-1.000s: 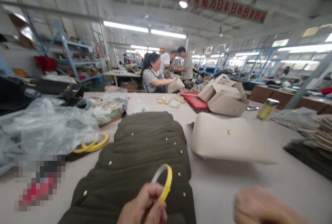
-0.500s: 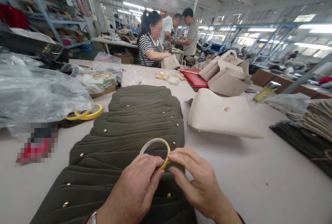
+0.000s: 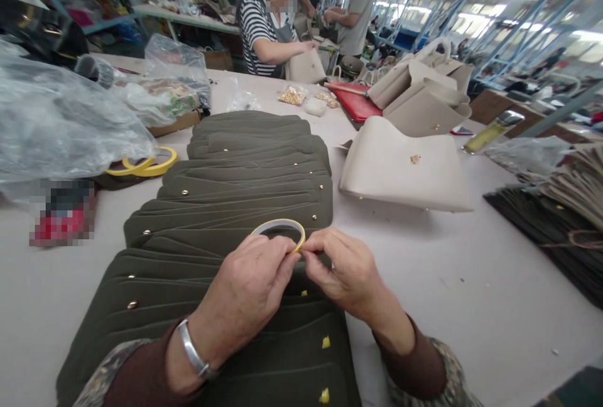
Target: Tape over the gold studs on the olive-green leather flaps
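Observation:
My left hand (image 3: 252, 284) grips a thin yellow tape roll (image 3: 279, 228) by its near edge, fingers closed round it. At the roll's right edge my right hand (image 3: 346, 275) pinches with thumb and forefinger, apparently on the tape's end, which is too small to see. Both hands hover over a long overlapping row of dark olive leather panels (image 3: 245, 187) with small brass studs. Small yellow tape bits (image 3: 325, 342) sit on the nearest panels.
Two more yellow tape rolls (image 3: 144, 163) lie left by clear plastic bags (image 3: 61, 121). A beige leather bag panel (image 3: 405, 168) lies right of the olive row, with beige handbags (image 3: 424, 90) and a red tray (image 3: 355, 102) behind. Dark stacks (image 3: 560, 218) fill the right. People work across the table.
The view tilted down onto the table. My right hand came in from the lower right and pinched the roll's edge; both hands with the roll now sit lower over the olive panels.

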{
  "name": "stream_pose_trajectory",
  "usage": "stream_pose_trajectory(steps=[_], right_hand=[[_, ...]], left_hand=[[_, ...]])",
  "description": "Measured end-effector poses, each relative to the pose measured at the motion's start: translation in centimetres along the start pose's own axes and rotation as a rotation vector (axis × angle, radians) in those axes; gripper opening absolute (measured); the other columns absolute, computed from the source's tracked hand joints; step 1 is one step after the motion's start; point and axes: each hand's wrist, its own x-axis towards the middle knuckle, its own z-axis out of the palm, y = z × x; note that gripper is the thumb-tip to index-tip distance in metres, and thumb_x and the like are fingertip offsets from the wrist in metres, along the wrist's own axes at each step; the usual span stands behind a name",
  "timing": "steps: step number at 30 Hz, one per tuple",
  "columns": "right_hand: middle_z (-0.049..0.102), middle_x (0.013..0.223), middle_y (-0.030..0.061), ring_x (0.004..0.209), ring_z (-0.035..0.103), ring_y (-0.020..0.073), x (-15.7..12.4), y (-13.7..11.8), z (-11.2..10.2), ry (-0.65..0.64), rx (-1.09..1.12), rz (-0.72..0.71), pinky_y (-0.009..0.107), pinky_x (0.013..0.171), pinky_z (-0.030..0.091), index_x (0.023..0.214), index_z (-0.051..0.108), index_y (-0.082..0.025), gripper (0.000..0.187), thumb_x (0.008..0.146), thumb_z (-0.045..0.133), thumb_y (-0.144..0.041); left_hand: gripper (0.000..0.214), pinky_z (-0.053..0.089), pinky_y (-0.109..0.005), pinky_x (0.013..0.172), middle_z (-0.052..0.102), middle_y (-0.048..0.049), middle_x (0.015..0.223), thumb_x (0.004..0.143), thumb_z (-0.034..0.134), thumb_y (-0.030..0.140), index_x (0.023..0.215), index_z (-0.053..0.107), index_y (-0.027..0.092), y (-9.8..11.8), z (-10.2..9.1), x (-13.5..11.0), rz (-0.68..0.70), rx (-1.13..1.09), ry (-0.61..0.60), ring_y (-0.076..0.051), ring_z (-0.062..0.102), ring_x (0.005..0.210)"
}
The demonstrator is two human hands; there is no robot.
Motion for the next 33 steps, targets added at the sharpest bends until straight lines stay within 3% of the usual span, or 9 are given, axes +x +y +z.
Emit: stream_pose_trajectory(steps=[6, 11, 13, 16, 20, 23, 28, 33], right_hand=[[0.065, 0.076, 0.0062, 0.071, 0.061, 0.0175, -0.2, 0.1, 0.6, 0.064, -0.1, -0.061, 0.029, 0.066, 0.05, 0.086, 0.057, -0.016, 0.012, 0.09, 0.05, -0.007], [0.063, 0.071, 0.0039, 0.067, 0.06, 0.0161, -0.1, -1.0, 0.5, 0.156, -0.142, -0.057, 0.028, 0.064, 0.048, 0.083, 0.058, -0.016, 0.012, 0.087, 0.052, -0.006], [0.062, 0.068, 0.0017, 0.062, 0.059, 0.0142, 0.2, -1.7, 0.5, 0.2, -0.07, 0.07, 0.026, 0.06, 0.047, 0.079, 0.059, -0.017, 0.012, 0.084, 0.054, -0.008], [0.061, 0.062, -0.0021, 0.053, 0.057, 0.0112, 0.7, -2.1, 0.8, 0.222, 0.198, 0.42, 0.021, 0.051, 0.045, 0.072, 0.059, -0.018, 0.01, 0.081, 0.057, -0.014], [0.062, 0.059, -0.0028, 0.05, 0.061, 0.012, 0.8, -0.4, 1.1, 0.293, 0.44, 0.747, 0.021, 0.048, 0.047, 0.072, 0.062, -0.017, 0.008, 0.077, 0.063, -0.024], [0.063, 0.062, -0.0014, 0.053, 0.064, 0.0142, -0.5, 1.4, 0.8, 0.288, 0.576, 0.866, 0.023, 0.051, 0.051, 0.072, 0.063, -0.016, 0.02, 0.074, 0.07, -0.034], [0.065, 0.066, 0.0008, 0.062, 0.068, 0.0164, -3.8, 2.2, 0.1, 0.207, 0.709, 1.003, 0.027, 0.062, 0.054, 0.076, 0.065, -0.014, 0.038, 0.071, 0.079, -0.05], [0.064, 0.063, -0.0006, 0.06, 0.066, 0.0155, -5.4, 2.0, 1.0, 0.191, 0.884, 1.178, 0.031, 0.067, 0.056, 0.075, 0.064, -0.014, 0.045, 0.062, 0.084, -0.052]], left_hand=[[0.02, 0.049, -0.032, 0.071, 0.07, -0.0051, 0.093, 0.094, 0.051, 0.017, 0.113, 0.055, 0.016, 0.2, 0.2, -0.2, 0.059, 0.143, 0.048, -0.019, 0.065, 0.079], [0.016, 0.048, -0.029, 0.062, 0.072, -0.0029, 0.092, 0.093, 0.05, 0.013, 0.104, 0.06, 0.017, 0.4, -0.4, 0.1, 0.072, 0.187, 0.05, -0.016, 0.067, 0.072], [0.014, 0.048, -0.03, 0.06, 0.072, -0.0018, 0.087, 0.092, 0.051, 0.014, 0.099, 0.062, 0.018, 0.5, -0.6, 0.5, 0.078, 0.215, 0.054, -0.016, 0.066, 0.068], [0.011, 0.046, -0.031, 0.057, 0.071, -0.0012, 0.078, 0.092, 0.052, 0.015, 0.09, 0.063, 0.018, 1.2, -0.7, 0.9, 0.087, 0.264, 0.096, -0.017, 0.064, 0.061], [0.008, 0.047, -0.03, 0.058, 0.069, -0.0013, 0.073, 0.091, 0.054, 0.013, 0.089, 0.061, 0.016, 2.8, -1.0, 0.9, 0.135, 0.182, 0.171, -0.015, 0.064, 0.06], [0.008, 0.049, -0.028, 0.06, 0.069, -0.0021, 0.077, 0.093, 0.052, 0.013, 0.095, 0.059, 0.015, 2.5, -1.3, 0.1, 0.153, 0.147, 0.134, -0.014, 0.064, 0.064], [0.017, 0.052, -0.029, 0.065, 0.07, -0.006, 0.09, 0.097, 0.044, 0.017, 0.108, 0.056, 0.015, -0.9, -0.9, -2.4, 0.163, 0.306, -0.035, -0.017, 0.066, 0.074], [0.02, 0.053, -0.031, 0.064, 0.065, -0.0036, 0.083, 0.098, 0.038, 0.015, 0.101, 0.057, 0.017, -1.7, -0.1, -3.9, 0.1, 0.285, -0.196, -0.018, 0.062, 0.072]])
